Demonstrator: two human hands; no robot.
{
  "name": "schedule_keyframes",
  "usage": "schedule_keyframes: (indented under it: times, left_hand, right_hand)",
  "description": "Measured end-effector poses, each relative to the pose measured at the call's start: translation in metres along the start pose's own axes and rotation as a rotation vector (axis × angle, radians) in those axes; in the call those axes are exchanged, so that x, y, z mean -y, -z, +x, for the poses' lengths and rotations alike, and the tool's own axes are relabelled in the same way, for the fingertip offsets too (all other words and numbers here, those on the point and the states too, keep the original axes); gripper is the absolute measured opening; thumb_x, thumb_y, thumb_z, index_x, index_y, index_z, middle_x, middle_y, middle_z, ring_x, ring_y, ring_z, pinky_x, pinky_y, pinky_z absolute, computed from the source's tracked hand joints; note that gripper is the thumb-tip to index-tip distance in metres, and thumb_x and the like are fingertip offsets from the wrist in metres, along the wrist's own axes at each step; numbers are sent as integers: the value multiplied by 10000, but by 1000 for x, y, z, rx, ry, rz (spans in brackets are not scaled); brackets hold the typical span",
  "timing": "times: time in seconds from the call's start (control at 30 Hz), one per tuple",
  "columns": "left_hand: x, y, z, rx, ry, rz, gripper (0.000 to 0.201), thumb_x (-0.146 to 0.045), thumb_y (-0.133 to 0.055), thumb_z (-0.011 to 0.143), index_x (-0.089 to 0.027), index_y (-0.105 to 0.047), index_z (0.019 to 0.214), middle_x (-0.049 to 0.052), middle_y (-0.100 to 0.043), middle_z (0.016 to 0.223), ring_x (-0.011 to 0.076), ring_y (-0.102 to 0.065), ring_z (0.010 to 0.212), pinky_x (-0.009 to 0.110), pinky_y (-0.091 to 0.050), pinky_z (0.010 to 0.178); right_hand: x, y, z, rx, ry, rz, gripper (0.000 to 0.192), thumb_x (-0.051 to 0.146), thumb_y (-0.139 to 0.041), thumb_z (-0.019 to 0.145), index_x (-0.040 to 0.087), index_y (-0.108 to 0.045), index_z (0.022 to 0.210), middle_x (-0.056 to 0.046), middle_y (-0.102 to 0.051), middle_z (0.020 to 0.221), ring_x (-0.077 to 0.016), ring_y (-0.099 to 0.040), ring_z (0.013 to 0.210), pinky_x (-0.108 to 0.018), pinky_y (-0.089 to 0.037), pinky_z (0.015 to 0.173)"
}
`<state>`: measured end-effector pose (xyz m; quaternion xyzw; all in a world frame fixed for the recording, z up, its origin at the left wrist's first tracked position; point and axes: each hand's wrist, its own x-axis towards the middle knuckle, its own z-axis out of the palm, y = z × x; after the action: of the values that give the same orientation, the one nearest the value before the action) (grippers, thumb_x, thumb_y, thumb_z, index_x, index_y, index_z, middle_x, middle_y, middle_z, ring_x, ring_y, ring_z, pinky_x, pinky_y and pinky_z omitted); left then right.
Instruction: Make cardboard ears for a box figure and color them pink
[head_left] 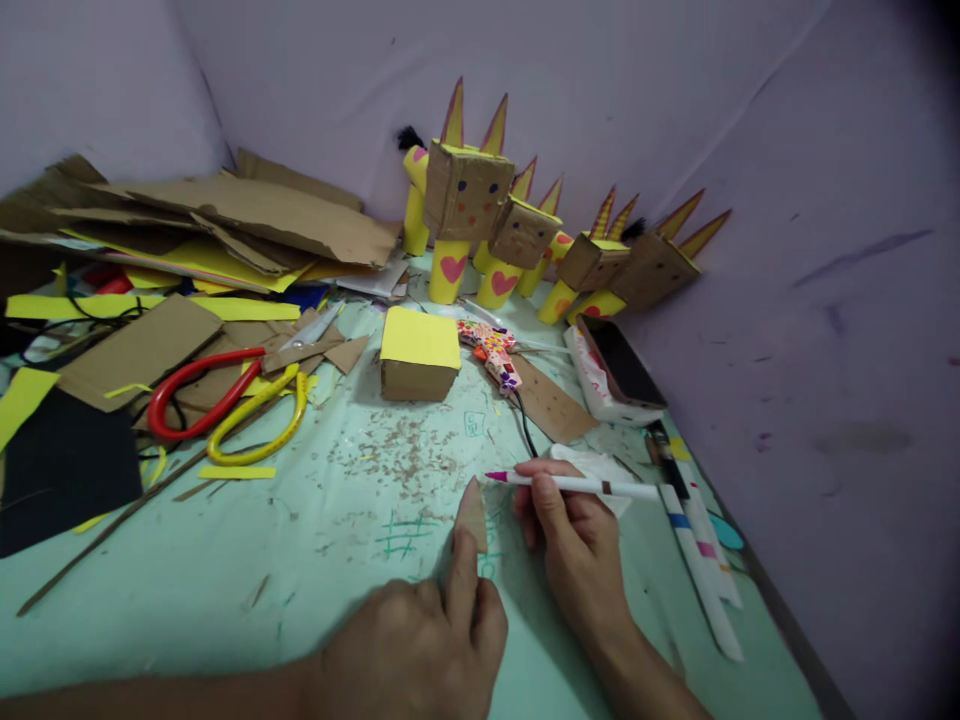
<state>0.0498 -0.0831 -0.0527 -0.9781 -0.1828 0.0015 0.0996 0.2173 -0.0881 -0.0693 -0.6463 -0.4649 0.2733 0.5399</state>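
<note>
With its index finger, my left hand [427, 630] presses a small pointed cardboard piece [472, 515] flat against the table; the other fingers are curled in. A thin pink edge shows near the point of the piece. A white marker pen [581, 485] with a magenta tip is pinched in my right hand [574, 545]. Its tip hovers just right of the cardboard point, apart from it as far as I can see. Beyond both hands sits a cardboard box [420, 380] with a yellow top.
Red-and-yellow-handled scissors [240, 405] lie left among scraps and stacked cardboard [255, 210]. A patterned glue gun [491, 350] rests behind the box, near a phone [619, 360]. Several cardboard figures [469, 190] stand along the wall. More markers [701, 570] lie right.
</note>
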Motion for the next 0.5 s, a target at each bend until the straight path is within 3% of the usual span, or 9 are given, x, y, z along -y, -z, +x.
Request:
schedule_keyframes:
  times: [0.13,0.33,0.5]
  left_hand:
    - [1,3,0,-3,17,-22,257,-143,-351,817,-100,-526,1000,345,-564,1155,178,-552,323,293,-437,271]
    - [4,3,0,-68,13,-17,239,-154,-379,804,-124,-559,959,292,-633,1081,186,-548,312,294,-444,271]
    - [3,-1,-1,-109,-7,-3,258,-158,-382,793,-108,-564,968,307,-624,1081,189,-548,311,288,-434,264]
  right_hand:
    - [0,-2,5,131,-85,76,270,411,-472,889,178,-605,920,23,-517,607,-98,-436,469,-215,-337,430]
    - [2,-1,6,152,-52,18,244,367,-479,890,177,-628,922,20,-528,609,-98,-442,488,-220,-330,446]
    - [2,-3,8,153,-54,2,256,365,-479,885,176,-641,943,11,-547,626,-104,-446,500,-226,-327,447]
